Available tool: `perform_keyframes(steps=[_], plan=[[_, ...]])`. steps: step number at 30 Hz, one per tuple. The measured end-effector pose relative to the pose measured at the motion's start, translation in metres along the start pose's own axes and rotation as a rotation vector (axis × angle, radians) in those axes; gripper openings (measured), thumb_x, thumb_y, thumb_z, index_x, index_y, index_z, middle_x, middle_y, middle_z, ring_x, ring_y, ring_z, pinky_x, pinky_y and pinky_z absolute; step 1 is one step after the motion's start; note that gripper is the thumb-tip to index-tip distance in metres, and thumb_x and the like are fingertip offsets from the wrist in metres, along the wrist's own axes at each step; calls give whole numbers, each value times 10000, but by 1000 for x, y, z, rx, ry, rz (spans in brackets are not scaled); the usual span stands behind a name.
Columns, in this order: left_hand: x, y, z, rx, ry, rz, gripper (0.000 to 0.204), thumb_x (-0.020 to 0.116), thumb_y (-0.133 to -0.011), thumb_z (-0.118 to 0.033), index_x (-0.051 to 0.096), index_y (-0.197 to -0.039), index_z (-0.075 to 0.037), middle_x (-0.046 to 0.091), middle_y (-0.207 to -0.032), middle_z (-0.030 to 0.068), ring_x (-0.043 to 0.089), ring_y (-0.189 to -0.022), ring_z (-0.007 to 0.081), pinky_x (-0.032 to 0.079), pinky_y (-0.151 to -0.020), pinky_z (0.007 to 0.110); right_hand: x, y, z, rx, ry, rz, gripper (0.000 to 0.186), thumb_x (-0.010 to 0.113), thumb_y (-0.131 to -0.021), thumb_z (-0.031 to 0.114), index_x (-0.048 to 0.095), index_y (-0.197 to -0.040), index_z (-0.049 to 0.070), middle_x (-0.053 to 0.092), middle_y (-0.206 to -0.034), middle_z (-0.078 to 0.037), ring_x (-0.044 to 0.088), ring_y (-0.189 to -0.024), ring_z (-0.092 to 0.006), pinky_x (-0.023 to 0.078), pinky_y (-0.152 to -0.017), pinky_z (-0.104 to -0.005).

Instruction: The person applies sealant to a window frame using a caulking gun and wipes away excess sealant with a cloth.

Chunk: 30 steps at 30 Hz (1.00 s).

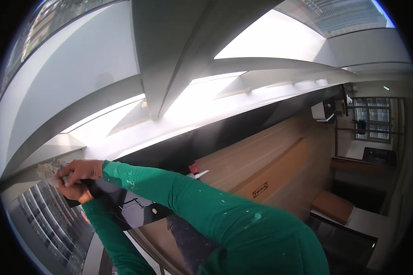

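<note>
Both my hands meet at the far left, close to a window frame, and my sleeves are green with pale specks. A crumpled, whitish translucent piece, seemingly plastic film (49, 169), sticks out past the fingertips. My right hand (85, 170) lies above the left, its fingers bent and closed against the film's near side. Below it, my left hand (72, 191) is closed on the same bundle, with its fingers partly covered by the right hand. What lies inside the film, if anything, is hidden.
Sloping pale window beams (105, 41) rise in front. A dark ledge (170, 149) runs under the windows. Beyond my right arm, a long cardboard box (280, 167) lies on the wood floor. A small red item (194, 167) and a brown box (333, 206) are also visible.
</note>
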<state>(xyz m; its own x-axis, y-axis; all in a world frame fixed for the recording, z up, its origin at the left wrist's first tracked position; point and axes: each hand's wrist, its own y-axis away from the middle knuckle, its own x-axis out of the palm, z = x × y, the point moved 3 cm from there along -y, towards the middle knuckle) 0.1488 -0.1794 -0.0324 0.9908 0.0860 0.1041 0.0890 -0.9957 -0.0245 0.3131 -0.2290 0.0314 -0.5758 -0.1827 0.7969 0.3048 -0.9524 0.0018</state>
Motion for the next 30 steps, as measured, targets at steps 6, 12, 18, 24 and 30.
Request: perform_keyframes(steps=[6, 12, 18, 24, 30], plan=[[-25, 77, -50, -293, 197, 77, 425, 437, -1073, -217, 485, -1414, 32, 554, -1416, 191, 606, -1230, 324, 495, -1076, 447, 51, 84, 6, -57, 183, -43, 614, 692, -973, 290, 522, -1510, 46, 565, -1470, -164, 531, -1340, -255, 418, -1117, -345], [24, 264, -153, -569, 403, 456, 574, 455, -1092, -254, 296, -1571, 19, 358, -1614, 188, 423, -1445, 314, 319, -1219, 464, 94, 268, 1, 122, -148, -82, 610, 356, -1092, 584, 394, -1615, 272, 265, -1700, 10, 305, -1517, -209, 254, -1237, -391], [72, 356, -227, -605, 5, 832, 692, 626, -1017, -134, 260, -1587, 6, 386, -1593, 199, 448, -1430, 307, 360, -1187, 436, 132, 404, 21, 233, -382, -96, 653, 252, -1076, 658, 320, -1638, 331, 303, -1664, 17, 335, -1478, -241, 257, -1204, -560], [160, 407, -268, -462, 13, 832, 609, 667, -1008, -137, 357, -1502, 38, 530, -1446, 207, 574, -1269, 278, 481, -1061, 401, 167, 470, 71, 77, -458, -267, 706, 259, -1079, 654, 345, -1616, 205, 335, -1649, -44, 301, -1508, -255, 255, -1211, -531], [227, 458, -298, -535, 59, 939, 519, 643, -1018, -103, 406, -1459, 33, 567, -1390, 174, 596, -1208, 245, 492, -1035, 379, 187, 536, 116, -17, 273, -627, 733, 324, -1087, 611, 333, -1595, 82, 395, -1605, -121, 382, -1471, -248, 310, -1217, -373]])
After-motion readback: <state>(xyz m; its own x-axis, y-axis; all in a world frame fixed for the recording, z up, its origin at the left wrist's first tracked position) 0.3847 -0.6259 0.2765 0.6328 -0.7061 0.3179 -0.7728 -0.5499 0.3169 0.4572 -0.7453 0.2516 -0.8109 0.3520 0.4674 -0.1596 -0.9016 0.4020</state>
